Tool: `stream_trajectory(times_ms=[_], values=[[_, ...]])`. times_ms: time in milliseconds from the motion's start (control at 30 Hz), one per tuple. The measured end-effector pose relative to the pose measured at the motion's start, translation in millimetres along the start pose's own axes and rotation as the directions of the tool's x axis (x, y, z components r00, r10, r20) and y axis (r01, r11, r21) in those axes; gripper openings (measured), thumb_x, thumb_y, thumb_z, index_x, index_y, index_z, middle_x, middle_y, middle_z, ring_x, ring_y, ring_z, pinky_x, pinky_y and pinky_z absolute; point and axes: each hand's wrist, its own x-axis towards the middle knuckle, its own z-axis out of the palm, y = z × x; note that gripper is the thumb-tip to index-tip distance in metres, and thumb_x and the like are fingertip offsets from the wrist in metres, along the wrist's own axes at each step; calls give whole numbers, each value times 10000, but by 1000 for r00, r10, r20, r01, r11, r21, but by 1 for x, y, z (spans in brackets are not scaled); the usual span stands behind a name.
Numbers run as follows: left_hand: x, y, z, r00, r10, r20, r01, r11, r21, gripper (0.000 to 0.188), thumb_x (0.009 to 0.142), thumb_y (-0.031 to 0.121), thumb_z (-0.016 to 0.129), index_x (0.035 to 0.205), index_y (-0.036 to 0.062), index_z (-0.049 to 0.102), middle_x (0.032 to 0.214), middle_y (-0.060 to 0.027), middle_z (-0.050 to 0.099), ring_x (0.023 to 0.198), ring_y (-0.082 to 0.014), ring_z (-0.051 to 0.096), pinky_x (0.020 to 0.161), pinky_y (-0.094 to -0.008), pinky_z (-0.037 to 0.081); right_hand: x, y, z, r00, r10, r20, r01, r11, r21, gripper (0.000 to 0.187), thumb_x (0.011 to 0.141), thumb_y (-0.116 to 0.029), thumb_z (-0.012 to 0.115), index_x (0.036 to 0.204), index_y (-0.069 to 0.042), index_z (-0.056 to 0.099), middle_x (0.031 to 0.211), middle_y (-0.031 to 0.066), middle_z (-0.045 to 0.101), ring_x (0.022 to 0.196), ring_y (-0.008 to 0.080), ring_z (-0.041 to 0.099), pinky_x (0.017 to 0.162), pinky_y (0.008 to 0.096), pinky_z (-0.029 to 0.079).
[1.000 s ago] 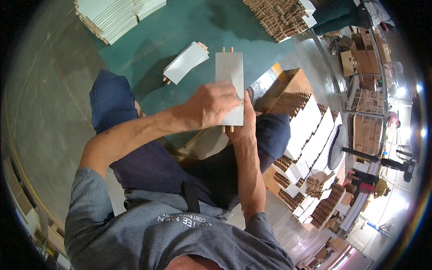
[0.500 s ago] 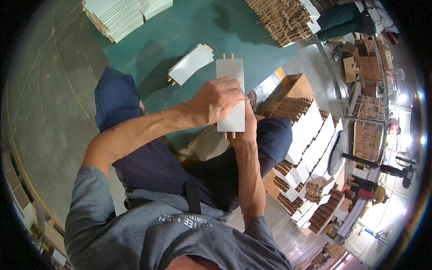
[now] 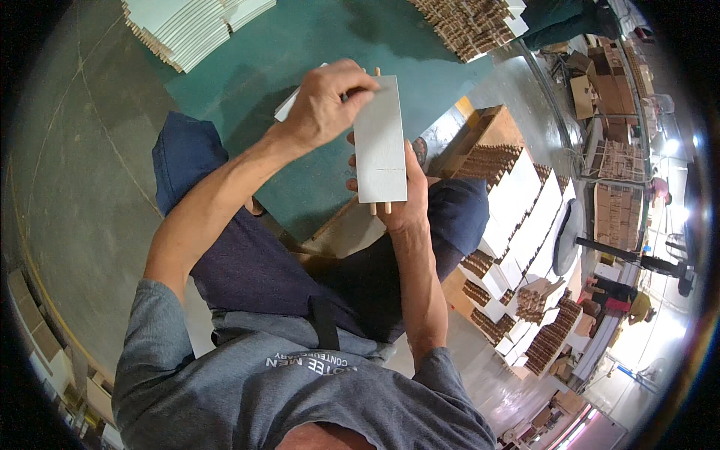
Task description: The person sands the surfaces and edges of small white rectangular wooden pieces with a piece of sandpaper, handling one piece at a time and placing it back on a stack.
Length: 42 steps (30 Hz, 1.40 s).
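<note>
A white rectangular board (image 3: 381,146) with pale wooden dowels sticking out at both ends is held upright in front of me. My right hand (image 3: 409,195) grips it from beneath near its lower end, thumb along the right edge and fingertips showing at the left edge. A thin dark line crosses the board's lower part. My left hand (image 3: 330,101) is closed in a pinch at the board's upper left; whatever its fingers hold is too small to make out. Behind that hand, more white board (image 3: 286,105) lies on the green surface, mostly hidden.
The green work surface (image 3: 247,105) spreads ahead of me. White boards (image 3: 187,30) are stacked at the far left, and dowel-ended pieces (image 3: 469,26) at the far right. To my right stand more stacked boards (image 3: 502,217) and a black fan (image 3: 566,236).
My left hand has moved up and left, from the board's middle to its upper end. The board has tilted slightly and more of its face shows; my right hand still grips it.
</note>
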Motion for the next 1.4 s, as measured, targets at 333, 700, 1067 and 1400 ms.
stream_trajectory(times_ms=[333, 700, 1067, 1400], values=[[-66, 70, 45, 822, 417, 389, -344, 907, -244, 124, 815, 39, 618, 896, 24, 711, 793, -92, 620, 756, -244, 635, 650, -352, 547, -1, -11, -4, 992, -27, -122, 29, 999, 12, 529, 1071, -466, 296, 1302, -53, 532, 1122, 132, 654, 943, 235, 677, 755, 368, 608], [-8, 16, 22, 965, 225, 134, -241, 963, 119, 162, 830, 22, 655, 981, -15, 700, 883, -145, 675, 814, -280, 665, 708, -388, 540, 8, -2, -12, 990, 15, -138, 25, 960, 278, 480, 1081, -402, 308, 1353, -51, 492, 1202, 166, 624, 965, 294, 664, 788, 427, 598], [-15, 32, 27, 962, 195, 193, -174, 978, -119, 124, 840, 41, 666, 951, 24, 720, 869, -99, 673, 770, -246, 653, 697, -365, 541, 3, 3, -45, 995, 14, -97, 0, 990, 144, 492, 1067, -442, 339, 1276, -41, 532, 1097, 155, 650, 860, 288, 681, 693, 428, 615], [24, -24, -24, 925, -298, -236, 265, 951, -162, 144, 867, 91, 711, 977, 1, 731, 872, -81, 719, 741, -135, 639, 659, -286, 513, -18, 5, -10, 993, -7, 114, -20, 971, 237, 677, 993, -539, 464, 1441, -33, 412, 1161, 138, 531, 1010, 230, 497, 762, 401, 497]])
